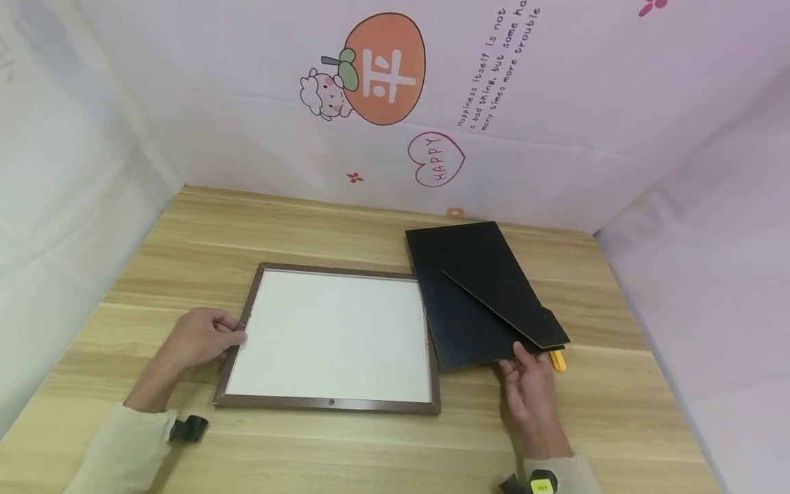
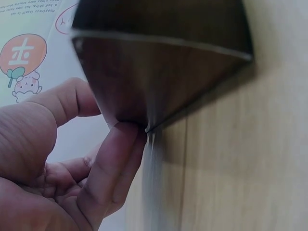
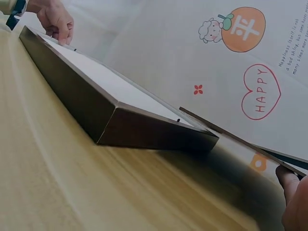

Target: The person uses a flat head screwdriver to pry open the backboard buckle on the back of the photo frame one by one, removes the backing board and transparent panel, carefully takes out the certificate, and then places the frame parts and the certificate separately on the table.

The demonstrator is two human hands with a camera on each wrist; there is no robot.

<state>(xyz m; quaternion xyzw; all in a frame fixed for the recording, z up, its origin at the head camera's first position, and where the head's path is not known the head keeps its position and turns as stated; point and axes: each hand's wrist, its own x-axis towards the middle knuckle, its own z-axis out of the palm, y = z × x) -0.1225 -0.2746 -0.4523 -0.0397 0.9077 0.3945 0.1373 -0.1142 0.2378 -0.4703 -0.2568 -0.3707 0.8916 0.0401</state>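
Note:
A brown picture frame [image 1: 327, 403] lies on the table, a white sheet [image 1: 336, 336] filling its inside. My left hand [image 1: 200, 336] pinches the frame's left side, thumb on top and fingertips against its outer edge, as the left wrist view shows up close. To the right, my right hand [image 1: 532, 391] holds the near edge of a black backing board [image 1: 453, 309], thumb above and fingers beneath. A folding stand leg [image 1: 537, 322] is attached to the board's upper face. In the right wrist view, the board's edge [image 3: 231, 132] passes above the frame's corner.
A yellow object [image 1: 557, 360] sticks out from under the board's near right corner; most of it is hidden. The wooden table [image 1: 308, 453] meets a printed cloth [image 1: 278, 158] at the back, with pale cloth sides left and right.

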